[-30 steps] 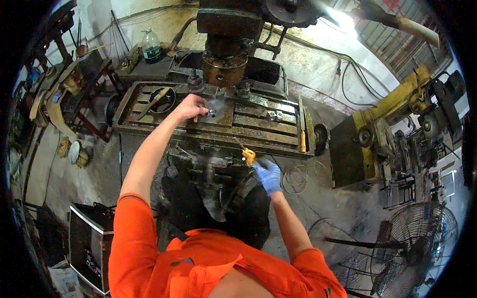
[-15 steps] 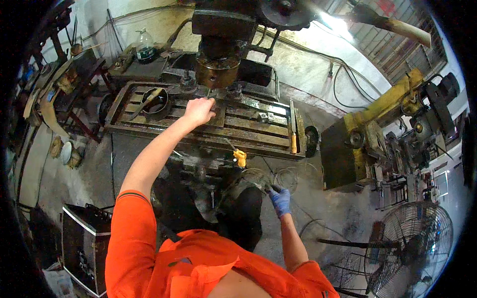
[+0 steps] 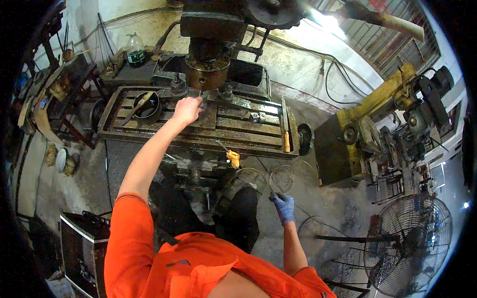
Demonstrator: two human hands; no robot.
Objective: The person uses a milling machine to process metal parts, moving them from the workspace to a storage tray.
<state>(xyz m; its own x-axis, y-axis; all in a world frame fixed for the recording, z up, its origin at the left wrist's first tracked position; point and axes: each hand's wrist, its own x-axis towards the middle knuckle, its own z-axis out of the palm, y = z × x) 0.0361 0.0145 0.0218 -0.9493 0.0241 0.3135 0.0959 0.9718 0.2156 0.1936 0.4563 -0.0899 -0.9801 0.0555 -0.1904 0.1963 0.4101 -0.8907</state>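
My bare left hand reaches over the machine table, just below the round spindle head of a milling machine. Its fingers are curled closed beside the cutting area, and whatever is in them is hidden. My right hand, in a blue glove with dark fingertips, hangs low over the floor to the right of my knees. Those fingers look bent together; I cannot make out anything in them. A small metal block lies on the slotted table, right of my left hand.
A dark pot with a brush across it stands on the table's left. A yellow-handled file lies along its right end. A yellow air gun hangs at the front edge. To the right stand a floor fan and a yellow machine.
The whole view has shifted slightly. My left hand stays closed under the spindle head. My gloved right hand has dropped a little lower, away from the table.
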